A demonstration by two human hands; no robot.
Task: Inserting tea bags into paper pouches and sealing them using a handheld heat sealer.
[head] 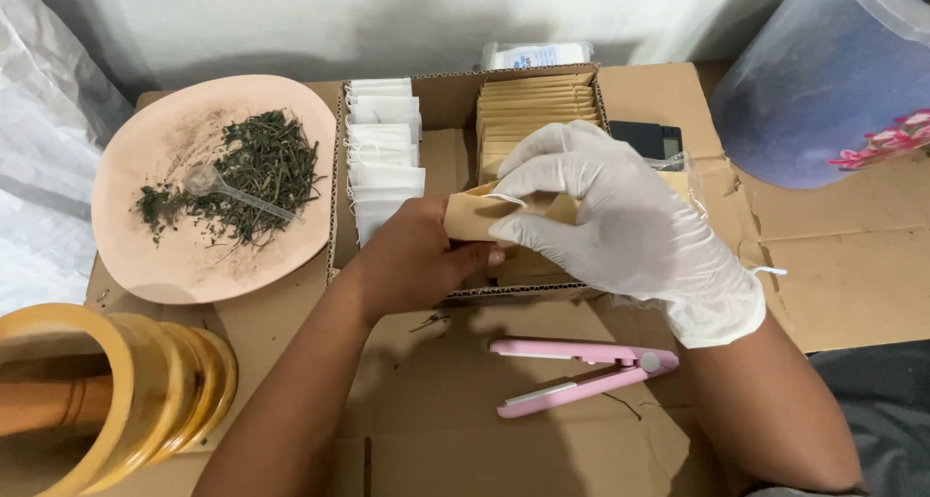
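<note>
At the tabletop's left edge sit a wooden mortar (97,390) and a pink plate (184,264) of dried herbs (257,172) with a clear scoop (228,192). Centre, above the cardboard box (441,105), the bare left hand (412,255) and gloved right hand (620,216) each close their grip on one tan sachet (470,218). The step appears to be sachet handling; the next move calls for a steady two-handed hold, with the pink sealer (581,371) lying near the front edge.

Right hand (620,221) in a thin white rubbery glove, slightly glossy, wrinkled; left hand (412,260) bare. Kraft-paper envelope (475,216) between them, matt brown. Corrugated cardboard box (446,100) at centre, rough matt. Pink plastic sealer (581,371), lower centre, smooth with a slight sheen. Peach plate (281,255), upper left, smooth matt, dusty, holding dry leafy herbs (262,172) and a clear plastic spoon (232,192). Wooden mortar (165,381), lower left, polished.
</note>
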